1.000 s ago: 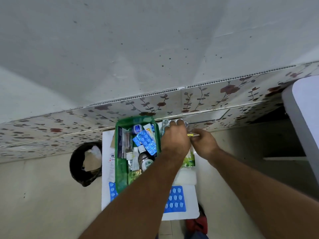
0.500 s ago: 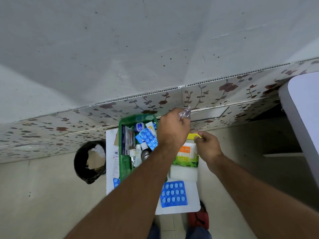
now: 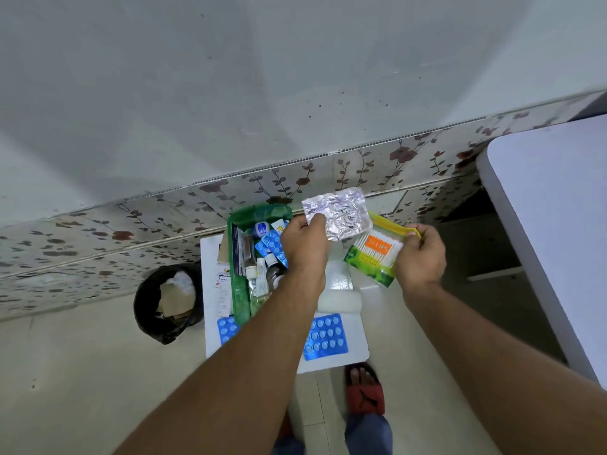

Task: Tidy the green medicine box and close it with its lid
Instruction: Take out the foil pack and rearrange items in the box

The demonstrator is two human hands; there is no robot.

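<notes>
Several medicines fill the open green box [image 3: 237, 284] on the small white tabletop [image 3: 353, 351]: blue pill strips [image 3: 272, 246], small bottles [image 3: 271, 264] and a round blue-labelled jar [image 3: 261, 229]. Above its right edge, the left hand [image 3: 303, 246] pinches a crumpled foil strip [image 3: 338, 215], while the right hand [image 3: 422, 254] grips a pack of cotton swabs [image 3: 374, 254]. Another blue strip [image 3: 325, 336] lies on the tabletop. A black bin [image 3: 167, 302] stands left on the floor, by the flower-patterned wall [image 3: 98, 238].

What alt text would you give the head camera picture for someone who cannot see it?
Seen from above, a left hand lifts a crinkled silver foil strip while the right hand holds a cotton swab pack. Below, an open green medicine box sits on a small white table among blue pill strips.
</notes>
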